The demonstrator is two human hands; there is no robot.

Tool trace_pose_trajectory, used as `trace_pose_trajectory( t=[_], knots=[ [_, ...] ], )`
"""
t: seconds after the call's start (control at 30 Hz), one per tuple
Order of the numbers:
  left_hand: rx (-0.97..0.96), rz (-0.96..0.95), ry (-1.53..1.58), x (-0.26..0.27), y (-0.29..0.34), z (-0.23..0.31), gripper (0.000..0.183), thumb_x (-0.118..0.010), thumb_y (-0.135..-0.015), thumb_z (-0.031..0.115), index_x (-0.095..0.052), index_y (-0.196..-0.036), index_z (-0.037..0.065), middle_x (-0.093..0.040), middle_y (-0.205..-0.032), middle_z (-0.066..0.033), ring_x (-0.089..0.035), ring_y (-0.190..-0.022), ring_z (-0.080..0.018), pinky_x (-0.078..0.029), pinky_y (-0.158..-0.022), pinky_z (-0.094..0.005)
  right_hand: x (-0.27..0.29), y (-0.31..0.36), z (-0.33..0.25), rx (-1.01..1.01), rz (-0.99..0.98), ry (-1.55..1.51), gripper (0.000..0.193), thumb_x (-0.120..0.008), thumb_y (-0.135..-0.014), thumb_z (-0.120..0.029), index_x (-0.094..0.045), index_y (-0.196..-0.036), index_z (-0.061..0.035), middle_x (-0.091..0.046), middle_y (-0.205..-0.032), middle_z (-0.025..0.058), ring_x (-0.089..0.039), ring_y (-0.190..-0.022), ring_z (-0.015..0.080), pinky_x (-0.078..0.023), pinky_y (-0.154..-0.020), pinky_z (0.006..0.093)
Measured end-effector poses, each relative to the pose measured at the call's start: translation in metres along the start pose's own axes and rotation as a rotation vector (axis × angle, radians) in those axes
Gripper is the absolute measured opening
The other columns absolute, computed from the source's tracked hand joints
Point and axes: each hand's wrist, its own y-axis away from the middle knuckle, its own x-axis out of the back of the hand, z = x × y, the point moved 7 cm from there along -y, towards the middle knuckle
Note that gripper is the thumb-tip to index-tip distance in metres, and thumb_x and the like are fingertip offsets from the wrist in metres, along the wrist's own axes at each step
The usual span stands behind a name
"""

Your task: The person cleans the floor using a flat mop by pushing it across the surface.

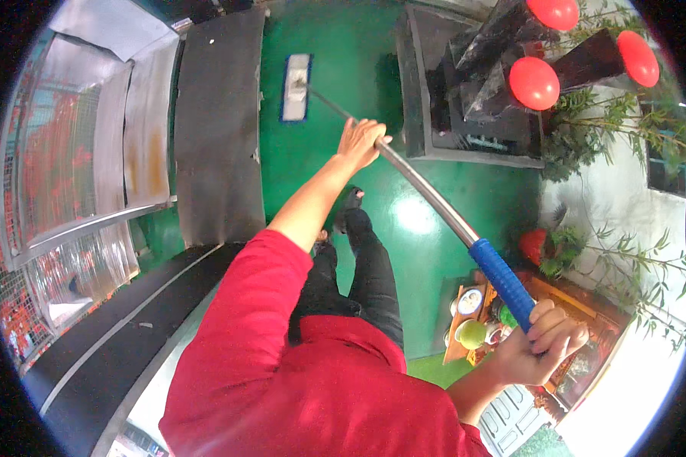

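A flat mop [296,67] with a pale rectangular head edged in blue lies on the glossy green floor [328,30], ahead of my feet. From its head a silver metal pole [428,192] slants back toward me on the right, ending in a ribbed blue grip [501,276]. Partway up the pole, my left hand [362,143] is closed around the metal, its arm stretched forward. Lower right, my right hand [543,344] wraps the end of the blue grip, thumb and fingers curled over it.
A dark grey mat [217,122] runs along the left, beside plastic-covered panels [72,145]. Black steps [122,343] lie lower left. A dark-framed basin [476,156] with red balls [534,83] stands front right, near leafy plants [568,137]. At right is a wooden stand [457,346] with fruit.
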Motion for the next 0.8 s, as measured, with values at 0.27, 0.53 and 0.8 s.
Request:
trace_pose_trajectory(
  t=[0.27,0.53,0.8],
  knots=[
    [0.124,0.063,0.256,-0.037,-0.018,0.091,0.028,-0.06,-0.071,0.035,-0.05,-0.063,0.01,-0.052,-0.071,-0.0068,-0.052,-0.076,-0.0277,-0.035,-0.064,-0.0414,0.02,0.011,-0.066,0.218,-0.062,0.097,0.007,-0.042,-0.082,-0.008,-0.041,-0.087,-0.004,-0.028,-0.046,-0.0031,-0.023,-0.04,0.0076,-0.023,-0.043,0.0244],
    [0.12,-0.013,0.341,-0.069,0.042,0.227,0.024,-0.06,-0.072,0.028,-0.047,-0.064,0.01,-0.05,-0.071,-0.0054,-0.048,-0.076,-0.0261,-0.035,-0.065,-0.0396,0.153,-0.089,-0.145,0.305,-0.225,-0.125,0.019,-0.035,-0.081,0.001,-0.036,-0.097,0.0122,-0.023,-0.051,-0.0018,-0.025,-0.044,0.0074,-0.023,-0.045,0.0223],
    [0.341,-0.224,0.189,-0.088,0.152,0.232,0.023,-0.061,-0.07,0.026,-0.051,-0.063,0.007,-0.051,-0.072,-0.0104,-0.049,-0.078,-0.0314,-0.04,-0.067,-0.0421,0.239,-0.09,-0.083,0.043,-0.271,-0.223,0.022,-0.046,-0.078,-0.004,-0.04,-0.098,0.0018,-0.034,-0.047,-0.0041,-0.033,-0.036,0.004,-0.027,-0.036,0.0174]
  ],
)
